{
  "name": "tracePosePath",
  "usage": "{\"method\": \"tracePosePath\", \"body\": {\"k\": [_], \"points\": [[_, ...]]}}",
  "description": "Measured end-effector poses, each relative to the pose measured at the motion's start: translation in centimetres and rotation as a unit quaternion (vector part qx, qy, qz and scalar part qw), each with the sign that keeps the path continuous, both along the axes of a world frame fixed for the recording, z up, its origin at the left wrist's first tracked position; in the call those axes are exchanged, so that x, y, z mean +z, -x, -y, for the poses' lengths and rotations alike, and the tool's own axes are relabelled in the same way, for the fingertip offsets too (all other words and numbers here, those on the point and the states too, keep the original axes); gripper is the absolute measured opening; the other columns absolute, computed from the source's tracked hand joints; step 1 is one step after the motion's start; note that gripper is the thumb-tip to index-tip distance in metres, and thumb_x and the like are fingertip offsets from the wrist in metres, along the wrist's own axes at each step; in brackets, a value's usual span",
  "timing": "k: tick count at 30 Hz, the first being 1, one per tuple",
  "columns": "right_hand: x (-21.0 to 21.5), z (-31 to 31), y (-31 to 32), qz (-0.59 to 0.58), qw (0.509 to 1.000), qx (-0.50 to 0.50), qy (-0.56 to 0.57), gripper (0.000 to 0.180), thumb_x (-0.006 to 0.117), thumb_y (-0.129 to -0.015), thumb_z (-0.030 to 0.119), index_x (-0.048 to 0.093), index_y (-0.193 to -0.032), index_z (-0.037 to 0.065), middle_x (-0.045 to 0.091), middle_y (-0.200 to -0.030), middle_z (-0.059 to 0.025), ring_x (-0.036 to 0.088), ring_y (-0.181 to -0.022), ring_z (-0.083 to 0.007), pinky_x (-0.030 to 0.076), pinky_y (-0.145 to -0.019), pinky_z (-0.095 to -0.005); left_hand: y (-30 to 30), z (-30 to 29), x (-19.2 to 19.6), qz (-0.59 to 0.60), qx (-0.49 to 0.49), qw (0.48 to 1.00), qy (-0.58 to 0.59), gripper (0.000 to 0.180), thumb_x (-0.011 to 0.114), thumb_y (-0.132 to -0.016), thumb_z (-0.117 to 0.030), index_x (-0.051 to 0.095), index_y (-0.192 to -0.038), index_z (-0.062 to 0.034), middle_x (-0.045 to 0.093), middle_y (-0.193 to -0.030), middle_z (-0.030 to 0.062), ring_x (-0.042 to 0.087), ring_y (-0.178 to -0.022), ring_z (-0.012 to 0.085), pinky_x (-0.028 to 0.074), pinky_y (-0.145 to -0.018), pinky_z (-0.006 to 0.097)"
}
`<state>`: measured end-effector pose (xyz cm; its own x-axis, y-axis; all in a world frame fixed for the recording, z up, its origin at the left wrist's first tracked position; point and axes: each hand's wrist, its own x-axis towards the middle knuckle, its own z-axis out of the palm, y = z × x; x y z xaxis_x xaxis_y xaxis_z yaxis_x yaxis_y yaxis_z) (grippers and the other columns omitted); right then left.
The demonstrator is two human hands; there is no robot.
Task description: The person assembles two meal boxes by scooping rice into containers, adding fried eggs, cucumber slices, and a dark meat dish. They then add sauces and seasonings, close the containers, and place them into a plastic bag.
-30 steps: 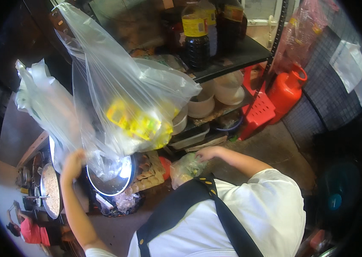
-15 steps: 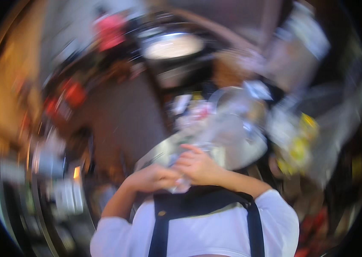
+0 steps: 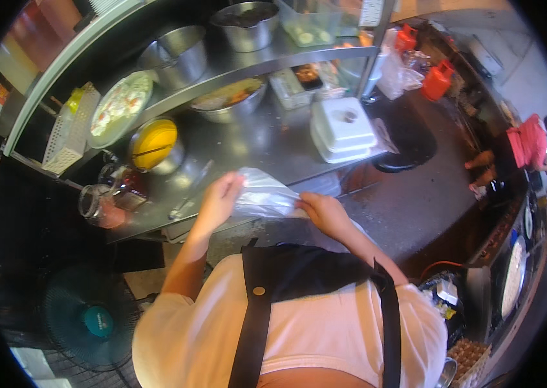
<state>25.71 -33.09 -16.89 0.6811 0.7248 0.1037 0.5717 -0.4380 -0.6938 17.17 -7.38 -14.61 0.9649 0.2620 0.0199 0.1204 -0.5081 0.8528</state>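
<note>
A thin translucent plastic bag (image 3: pixel 264 195) is stretched between my two hands, in front of the steel counter's edge. My left hand (image 3: pixel 219 199) pinches its left end near the top. The right end is gripped in my right hand (image 3: pixel 326 213), with the fingers curled and the knuckles up. White foam takeout boxes (image 3: pixel 343 129) are stacked on the counter, beyond my right hand. Nearer my left hand lie a long spoon (image 3: pixel 193 191) and a steel pot of yellow liquid (image 3: pixel 156 143).
Along the counter (image 3: pixel 235 149) stand a glass jar (image 3: pixel 102 205), a plate of food (image 3: pixel 120 107) and a bowl of shredded food (image 3: pixel 231 102). A shelf above holds steel pots (image 3: pixel 186 52). At lower left is a fan (image 3: pixel 92 320). A person in pink (image 3: pixel 527 145) is far right.
The view has swung round from a blurred cooking area to the steel counter. My hands, close together before, are now apart with the bag drawn out between them.
</note>
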Motion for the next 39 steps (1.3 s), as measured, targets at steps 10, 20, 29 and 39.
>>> {"method": "tracePosePath", "body": {"k": [10, 20, 29, 39], "points": [[2.9, -14.0, -4.6, 0.034, 0.95, 0.312, 0.0, 0.031, 0.07, -0.077, 0.036, 0.065, -0.093, 0.01, 0.066, -0.086, -0.0138, 0.064, -0.08, -0.0345, 0.05, -0.068, -0.0449, 1.1, -1.9, 0.4, 0.121, -0.034, 0.952, -0.279, 0.05, 0.073, -0.072, -0.013, 0.056, -0.119, -0.0091, 0.065, -0.102, 0.0149, 0.064, -0.093, 0.0285, 0.049, -0.085, 0.039], [8.7, -7.6, -18.1, 0.05, 0.941, 0.313, -0.115, 0.026, 0.065, -0.081, 0.029, 0.058, -0.078, 0.004, 0.055, -0.074, -0.0112, 0.057, -0.073, -0.0331, 0.043, -0.061, -0.0415, -4.1, -1.5, 6.1, 0.048, 0.018, 0.997, -0.064, 0.018, 0.078, -0.073, -0.013, 0.068, -0.082, -0.0008, 0.058, -0.069, 0.0057, 0.052, -0.063, 0.0109, 0.041, -0.057, 0.025], [11.2, -4.2, -28.1, -0.613, 0.583, 0.363, -0.39, 0.07, 0.068, -0.081, 0.045, 0.043, -0.134, 0.007, 0.06, -0.107, -0.0143, 0.058, -0.099, -0.0172, 0.047, -0.082, -0.03, -14.4, 7.3, 9.5, 0.057, 0.115, 0.986, 0.103, 0.016, 0.074, -0.081, -0.01, 0.069, -0.092, 0.0002, 0.064, -0.072, -0.0015, 0.054, -0.064, 0.0044, 0.043, -0.057, 0.022], [11.0, -1.6, -28.8, -0.185, 0.895, 0.335, -0.23, 0.017, 0.064, -0.086, 0.019, 0.068, -0.086, 0.003, 0.067, -0.076, -0.0146, 0.066, -0.069, -0.0263, 0.05, -0.065, -0.0345, -17.1, 12.1, 11.0, 0.057, 0.182, 0.978, 0.085, 0.014, 0.073, -0.081, -0.007, 0.068, -0.09, 0.0013, 0.064, -0.073, 0.0, 0.054, -0.065, 0.0064, 0.043, -0.059, 0.023]]}}
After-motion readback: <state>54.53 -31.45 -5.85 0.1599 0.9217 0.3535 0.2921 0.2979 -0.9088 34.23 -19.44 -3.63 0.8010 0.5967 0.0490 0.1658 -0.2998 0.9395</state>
